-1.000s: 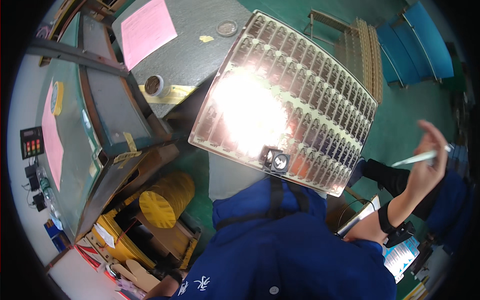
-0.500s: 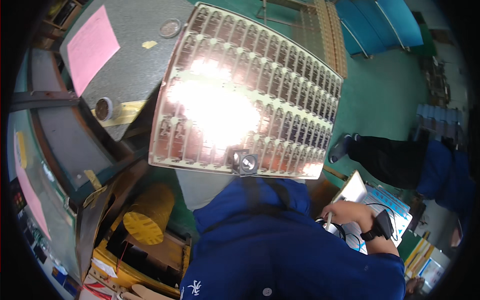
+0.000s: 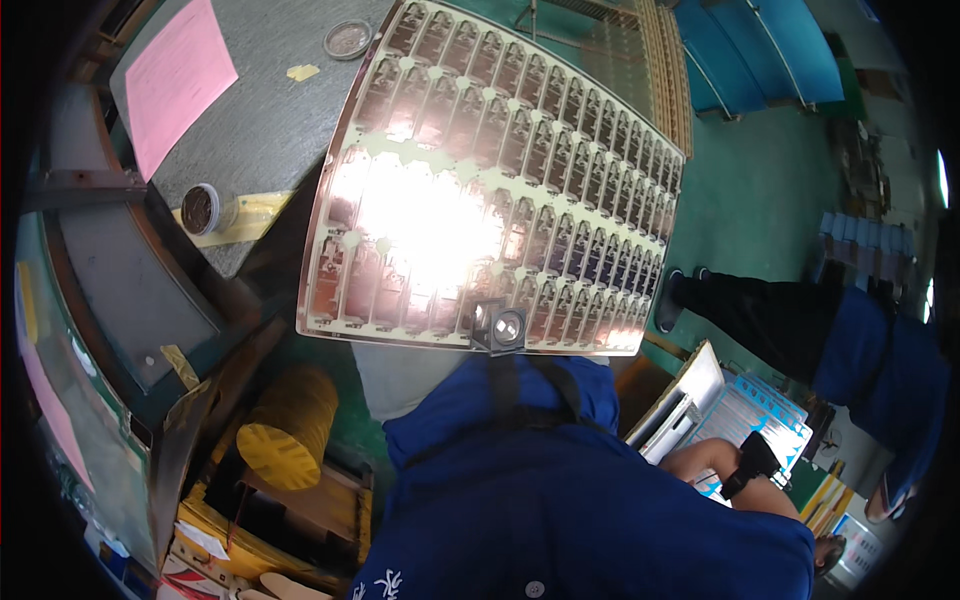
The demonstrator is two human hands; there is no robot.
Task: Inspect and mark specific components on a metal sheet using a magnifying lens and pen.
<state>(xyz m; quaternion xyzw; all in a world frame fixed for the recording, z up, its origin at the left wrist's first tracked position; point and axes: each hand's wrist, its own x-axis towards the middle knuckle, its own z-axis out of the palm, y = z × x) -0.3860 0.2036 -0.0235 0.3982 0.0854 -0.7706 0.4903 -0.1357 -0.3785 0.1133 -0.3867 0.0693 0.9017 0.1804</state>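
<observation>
My right hand (image 3: 698,460) is at the right beside my blue shirt, its fingers hidden by the shirt. A black device is strapped to the wrist. Around the hand lies a white and blue printed sheet (image 3: 752,420), with a white board (image 3: 680,405) standing tilted beside it. My left hand is out of view. In front of my body is a large copper-coloured circuit panel (image 3: 530,125) with rows of repeated patterns and a bright glare on its left half. A small black folding loupe (image 3: 500,328) stands at its near edge.
On the grey table (image 3: 270,110) at upper left are a pink sheet (image 3: 180,85), a round dish (image 3: 347,40) and a tape roll (image 3: 201,209). A yellow-wrapped cylinder (image 3: 285,440) stands lower left. Another person (image 3: 850,340) is at the right; blue boards (image 3: 760,50) stand behind.
My right hand has drawn back toward my body; the white pen-like stick seen in it before no longer shows. The loupe has shifted slightly right along the panel's edge.
</observation>
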